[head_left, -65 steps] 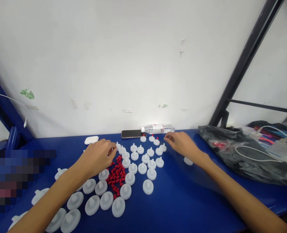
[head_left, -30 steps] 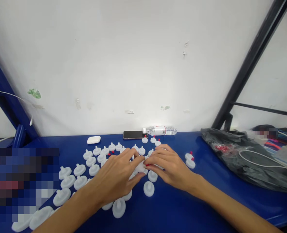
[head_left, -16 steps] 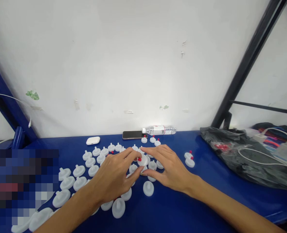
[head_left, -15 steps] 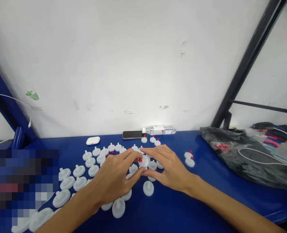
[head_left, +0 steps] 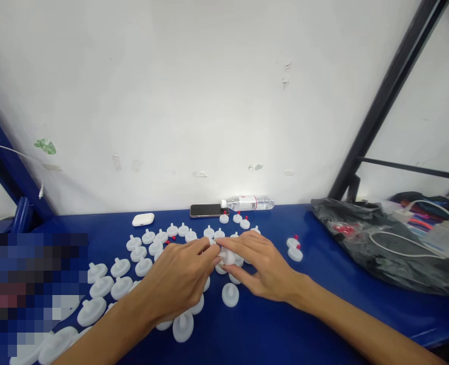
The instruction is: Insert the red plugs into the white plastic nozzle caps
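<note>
Both hands meet mid-table over white cap; left hand and right hand fingers pinched together on it; red plug hidden, likely being pressed in; next needs firm seating; loose caps around, blue table.

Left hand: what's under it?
White plastic caps poke out below the left hand, on the blue table. Its fingers meet the right hand on one cap. Anything else beneath is covered.
</note>
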A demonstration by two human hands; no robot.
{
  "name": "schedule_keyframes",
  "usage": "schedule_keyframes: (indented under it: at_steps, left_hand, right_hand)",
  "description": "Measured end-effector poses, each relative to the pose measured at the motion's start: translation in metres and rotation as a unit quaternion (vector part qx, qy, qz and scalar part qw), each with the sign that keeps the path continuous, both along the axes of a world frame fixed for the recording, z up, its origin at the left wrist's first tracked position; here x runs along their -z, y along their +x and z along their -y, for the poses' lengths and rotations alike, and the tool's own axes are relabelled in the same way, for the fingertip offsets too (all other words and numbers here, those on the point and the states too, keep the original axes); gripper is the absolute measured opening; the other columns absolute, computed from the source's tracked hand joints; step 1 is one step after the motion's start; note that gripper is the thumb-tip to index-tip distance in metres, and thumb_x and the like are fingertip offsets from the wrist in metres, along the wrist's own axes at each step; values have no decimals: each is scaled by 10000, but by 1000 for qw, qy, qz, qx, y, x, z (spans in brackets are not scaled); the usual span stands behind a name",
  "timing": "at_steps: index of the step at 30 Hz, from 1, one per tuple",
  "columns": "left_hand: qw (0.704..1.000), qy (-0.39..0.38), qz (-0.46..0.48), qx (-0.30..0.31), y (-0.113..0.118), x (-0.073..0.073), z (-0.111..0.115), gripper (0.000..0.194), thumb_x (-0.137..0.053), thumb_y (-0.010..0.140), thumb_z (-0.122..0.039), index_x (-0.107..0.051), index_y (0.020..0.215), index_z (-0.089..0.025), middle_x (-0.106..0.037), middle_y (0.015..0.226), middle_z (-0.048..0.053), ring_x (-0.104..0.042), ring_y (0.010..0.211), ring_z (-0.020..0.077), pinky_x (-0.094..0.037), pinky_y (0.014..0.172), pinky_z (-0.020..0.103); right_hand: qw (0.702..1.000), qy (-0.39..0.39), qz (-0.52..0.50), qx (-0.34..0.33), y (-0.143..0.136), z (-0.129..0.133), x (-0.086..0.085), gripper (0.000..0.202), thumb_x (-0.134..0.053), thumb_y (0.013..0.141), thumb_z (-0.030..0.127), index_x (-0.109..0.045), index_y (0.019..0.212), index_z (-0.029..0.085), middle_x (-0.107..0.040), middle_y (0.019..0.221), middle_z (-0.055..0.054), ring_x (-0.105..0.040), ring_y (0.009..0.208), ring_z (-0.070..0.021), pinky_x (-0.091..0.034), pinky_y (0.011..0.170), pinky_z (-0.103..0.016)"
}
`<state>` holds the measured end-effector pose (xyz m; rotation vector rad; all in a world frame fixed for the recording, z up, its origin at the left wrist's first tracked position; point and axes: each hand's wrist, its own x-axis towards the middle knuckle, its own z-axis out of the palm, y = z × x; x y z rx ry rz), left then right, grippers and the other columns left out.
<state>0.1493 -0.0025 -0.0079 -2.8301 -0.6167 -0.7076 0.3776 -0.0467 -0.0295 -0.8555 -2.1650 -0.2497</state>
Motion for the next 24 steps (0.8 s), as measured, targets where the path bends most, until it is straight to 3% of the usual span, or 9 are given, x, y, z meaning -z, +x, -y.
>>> schedule_keyframes:
  at_steps: [6, 13, 15, 17, 20, 24]
  left_hand:
    - [998, -49, 17, -22, 0, -9, 1, 288, -346, 1026, -185, -489, 778, -219, -532, 670, 1, -460, 627, 177, -248, 537, 320]
    - [990, -124, 42, -50, 3, -13, 5, 399, -285, 1076, -313, -382, 699, -226, -508, 627, -27, -469, 589, 143, -343, 570, 294]
    - [987, -136, 44, -73, -4, -17, -2, 427, -258, 1079, -324, -342, 672, -225, -493, 602, -34, -471, 562, 134, -367, 580, 285]
    - [983, -134, 47, -117, -14, -21, -15, 438, -240, 1076, -338, -332, 661, -232, -473, 573, -34, -449, 528, 142, -351, 568, 301]
    - [975, -116, 24, -188, -26, -22, -36, 395, -312, 1044, -342, -471, 700, -234, -551, 632, 11, -523, 605, 201, -349, 597, 338]
    - [975, -107, -48, -190, -30, -14, -50, 298, -418, 962, -230, -650, 776, -218, -673, 801, 84, -626, 837, 276, -417, 639, 349]
  right_hand:
    - [997, 48, 49, 29, 1, 4, -18, 266, -598, 1028, 290, -612, 1277, 198, -792, 1016, -66, -721, 846, -206, -447, 879, -407]
    - [989, 89, 106, 49, 9, 3, -21, 358, -600, 1019, 218, -548, 1374, 208, -784, 1172, -51, -728, 883, -204, -429, 913, -434]
    - [987, 110, 90, 81, 23, 0, -25, 376, -577, 1017, 171, -546, 1385, 242, -763, 1243, -49, -739, 911, -200, -449, 922, -423]
    - [977, 130, 31, 169, 41, -5, -32, 308, -581, 1018, 205, -604, 1318, 272, -768, 1224, -48, -741, 913, -214, -469, 927, -416]
    - [942, 103, -103, 301, 62, -12, -43, 217, -592, 1012, 348, -661, 1192, 247, -756, 1124, -85, -707, 915, -255, -504, 896, -411]
    - [951, 38, -124, 280, 65, -21, -40, 234, -578, 991, 327, -649, 1194, 236, -649, 1144, -96, -666, 904, -238, -533, 850, -383]
